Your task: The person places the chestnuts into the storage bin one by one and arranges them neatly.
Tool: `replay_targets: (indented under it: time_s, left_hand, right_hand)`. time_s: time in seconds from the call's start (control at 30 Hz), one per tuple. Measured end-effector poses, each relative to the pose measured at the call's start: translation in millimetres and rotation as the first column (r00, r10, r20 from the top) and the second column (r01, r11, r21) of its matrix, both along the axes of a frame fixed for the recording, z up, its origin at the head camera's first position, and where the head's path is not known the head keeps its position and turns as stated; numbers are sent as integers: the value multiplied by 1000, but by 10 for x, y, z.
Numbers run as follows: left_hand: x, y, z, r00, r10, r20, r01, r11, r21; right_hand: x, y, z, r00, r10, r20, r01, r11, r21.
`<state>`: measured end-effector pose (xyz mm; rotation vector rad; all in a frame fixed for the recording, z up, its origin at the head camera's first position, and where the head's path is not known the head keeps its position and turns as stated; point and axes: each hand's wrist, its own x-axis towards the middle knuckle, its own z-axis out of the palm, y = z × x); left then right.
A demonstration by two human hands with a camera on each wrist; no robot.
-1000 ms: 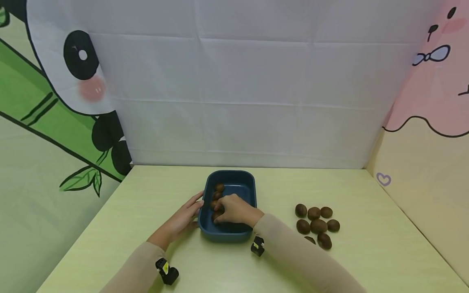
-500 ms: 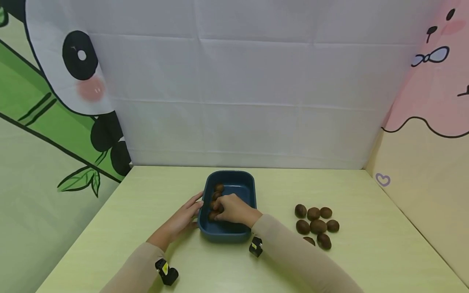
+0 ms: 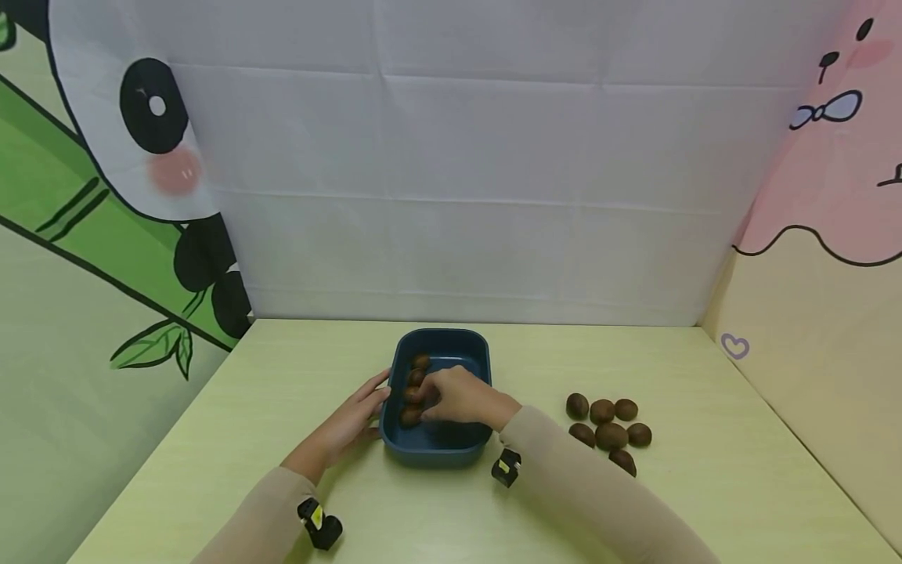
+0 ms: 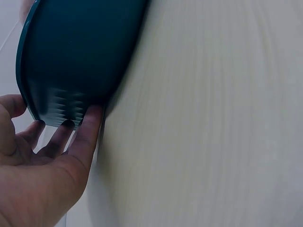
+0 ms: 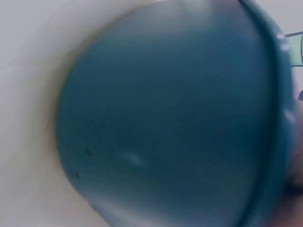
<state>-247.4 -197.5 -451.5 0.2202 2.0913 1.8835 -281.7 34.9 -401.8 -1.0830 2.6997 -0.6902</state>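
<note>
A deep blue rectangular tub (image 3: 451, 450) stands on the table. Inside it, several round brown nuts, chestnut-like (image 3: 411, 416), form a line along the left wall. My left hand (image 3: 350, 423) rests against the tub's left outer side; in the left wrist view its fairly straight fingers (image 4: 85, 137) touch the wall. Over the tub's interior, my right hand (image 3: 465, 397) has its thumb and fingers loosely bent beside the nearest nuts, with a gap at the thumb tip. The right wrist view shows mostly the tub's outer wall (image 5: 165, 109); that hand is largely out of sight there.
A loose cluster of several more brown nuts (image 3: 611, 436) lies on the pale table (image 3: 317, 345) to the right, partly covered by the right sleeve (image 3: 585, 478). A white cloth (image 3: 479, 196) hangs behind, with printed cartoon panels at both sides.
My right hand has drawn slightly to the right, away from the nearest nut, which now shows more fully at the left wall. The left hand and tub have stayed put.
</note>
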Motion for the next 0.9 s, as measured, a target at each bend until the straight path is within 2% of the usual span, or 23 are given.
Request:
replay_targets:
  time_s: [0.33,0.5,0.7,0.9]
  left_hand:
    - [-3,6,-11,1000,8,2,-8,1000,15]
    - [-3,-5,-8,1000,1,-5,-1,1000,18]
    - [-12,1,-29,1000,-1,-9,1,1000,5]
    - [-16,1,-28,1000,10,-6,-10,1000,6]
  right_hand:
    - [87,397,244,999,22,36,-21,999,-46]
    - [135,590,305,1000,23,0,-23,999,-48]
    - [241,826,310,1000,8,-7,-9,998,-57]
    - [313,1108,214,1000,-1,22,2,999,-49]
